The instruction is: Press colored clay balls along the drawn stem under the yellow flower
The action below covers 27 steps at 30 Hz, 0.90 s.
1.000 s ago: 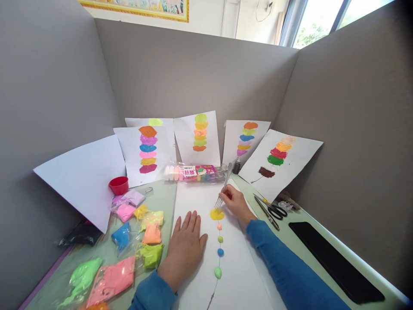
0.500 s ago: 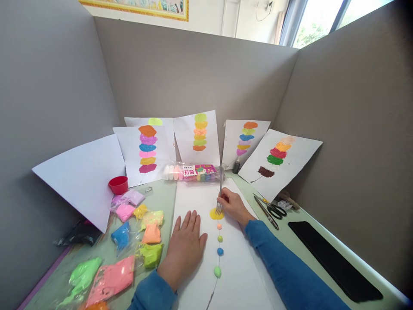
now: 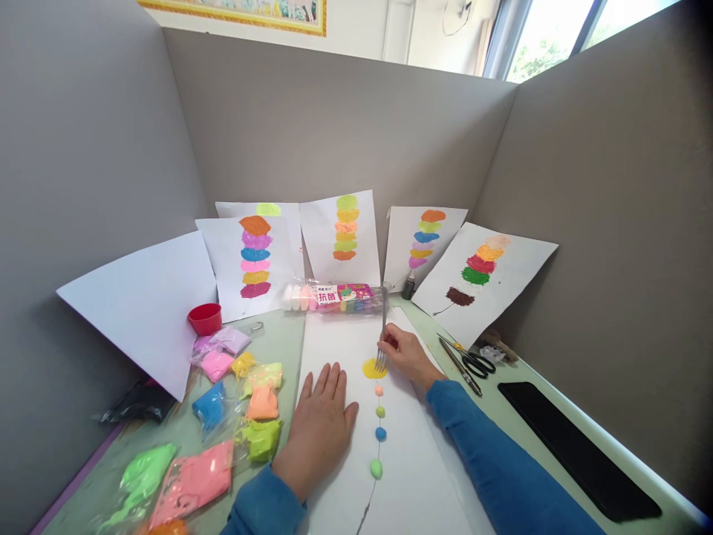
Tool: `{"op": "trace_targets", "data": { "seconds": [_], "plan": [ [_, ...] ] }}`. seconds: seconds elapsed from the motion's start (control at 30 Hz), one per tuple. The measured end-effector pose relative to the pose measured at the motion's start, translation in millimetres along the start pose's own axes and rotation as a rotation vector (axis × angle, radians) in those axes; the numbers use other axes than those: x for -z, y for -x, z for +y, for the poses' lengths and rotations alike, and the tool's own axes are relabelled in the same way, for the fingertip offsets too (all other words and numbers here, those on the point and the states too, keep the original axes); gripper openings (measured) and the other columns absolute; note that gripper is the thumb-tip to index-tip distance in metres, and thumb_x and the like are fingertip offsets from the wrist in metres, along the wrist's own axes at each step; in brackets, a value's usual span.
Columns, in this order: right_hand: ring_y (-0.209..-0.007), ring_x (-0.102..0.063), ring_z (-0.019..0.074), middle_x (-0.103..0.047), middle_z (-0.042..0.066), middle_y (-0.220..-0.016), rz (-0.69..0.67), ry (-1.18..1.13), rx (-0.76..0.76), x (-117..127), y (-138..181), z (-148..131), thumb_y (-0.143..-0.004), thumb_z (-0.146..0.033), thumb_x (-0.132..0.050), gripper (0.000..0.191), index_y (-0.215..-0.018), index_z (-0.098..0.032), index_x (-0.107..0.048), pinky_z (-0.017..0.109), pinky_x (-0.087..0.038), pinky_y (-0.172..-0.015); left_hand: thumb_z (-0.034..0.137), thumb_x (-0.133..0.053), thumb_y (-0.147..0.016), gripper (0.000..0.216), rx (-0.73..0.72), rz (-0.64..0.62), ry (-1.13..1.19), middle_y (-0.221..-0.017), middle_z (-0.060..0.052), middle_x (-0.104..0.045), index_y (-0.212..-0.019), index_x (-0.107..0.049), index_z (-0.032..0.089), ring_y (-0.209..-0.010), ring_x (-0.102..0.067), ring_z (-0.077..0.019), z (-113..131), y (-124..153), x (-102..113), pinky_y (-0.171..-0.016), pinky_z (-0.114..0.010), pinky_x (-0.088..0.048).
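Note:
My right hand (image 3: 409, 357) is closed round a metal fork (image 3: 384, 316), held upright with its tines down on a flattened yellow clay disc (image 3: 370, 368). Palm down and fingers stretched, my left hand (image 3: 323, 423) rests on the white paper (image 3: 412, 483) left of a drawn line. Below the yellow disc, small clay balls sit along that line: a peach ball (image 3: 379, 391), a lime ball (image 3: 380, 412), a blue ball (image 3: 380, 434) and a green ball (image 3: 376, 469).
Bagged clay, such as a pink pack (image 3: 194, 479), lies at the left by a red cup (image 3: 205, 319). A clay package (image 3: 339, 296) crosses the paper's top. Painted sheets (image 3: 362, 260) lean behind. Scissors (image 3: 476, 363), a pen (image 3: 461, 367) and a black slab (image 3: 573, 446) lie right.
My right hand and the fork have shifted slightly to the right across the yellow disc. The left hand stays put.

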State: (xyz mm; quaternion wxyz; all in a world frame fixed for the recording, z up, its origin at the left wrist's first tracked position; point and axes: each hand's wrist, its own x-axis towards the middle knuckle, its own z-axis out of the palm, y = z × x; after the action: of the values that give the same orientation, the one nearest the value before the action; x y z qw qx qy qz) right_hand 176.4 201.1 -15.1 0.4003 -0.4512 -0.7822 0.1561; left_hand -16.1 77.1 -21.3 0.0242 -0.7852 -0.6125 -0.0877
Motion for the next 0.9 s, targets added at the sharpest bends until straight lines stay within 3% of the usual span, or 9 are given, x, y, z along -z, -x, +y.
{"op": "trace_targets", "data": {
  "seconds": [0.3, 0.67, 0.9],
  "plan": [
    [-0.06, -0.045, 0.014, -0.05, -0.003, -0.064, 0.09, -0.014, -0.028, -1.0, -6.8, 2.5, -0.077, -0.024, -0.05, 0.006, -0.072, -0.021, -0.048, 0.026, -0.033, -0.06, 0.036, -0.028, -0.093, 0.053, -0.001, 0.009, -0.009, -0.145, -0.011, -0.033, -0.137, -0.039, 0.01, -0.136, -0.027, -0.0248, 0.4, -0.7, -0.1, -0.111, -0.048, -0.024],
    [-0.058, -0.044, 0.0116, -0.048, -0.004, -0.062, -0.089, -0.166, 0.0, 5.8, 3.1, 6.0, -0.077, -0.026, -0.053, 0.009, -0.072, -0.019, -0.053, 0.024, -0.036, -0.056, 0.038, -0.027, -0.093, 0.053, -0.005, 0.012, -0.001, -0.146, -0.011, -0.033, -0.138, -0.039, 0.01, -0.137, -0.026, -0.0249, -1.5, -0.8, -2.5, -0.111, -0.048, -0.023],
    [-0.061, -0.044, 0.0124, -0.049, -0.004, -0.063, -0.071, -0.171, 0.005, 5.3, -4.0, 3.6, -0.077, -0.024, -0.054, 0.008, -0.071, -0.019, -0.052, 0.025, -0.035, -0.06, 0.037, -0.027, -0.093, 0.053, -0.005, 0.015, -0.003, -0.145, -0.011, -0.033, -0.138, -0.038, 0.009, -0.137, -0.026, -0.0251, -0.9, -0.5, -2.3, -0.111, -0.049, -0.023]
  ]
}}
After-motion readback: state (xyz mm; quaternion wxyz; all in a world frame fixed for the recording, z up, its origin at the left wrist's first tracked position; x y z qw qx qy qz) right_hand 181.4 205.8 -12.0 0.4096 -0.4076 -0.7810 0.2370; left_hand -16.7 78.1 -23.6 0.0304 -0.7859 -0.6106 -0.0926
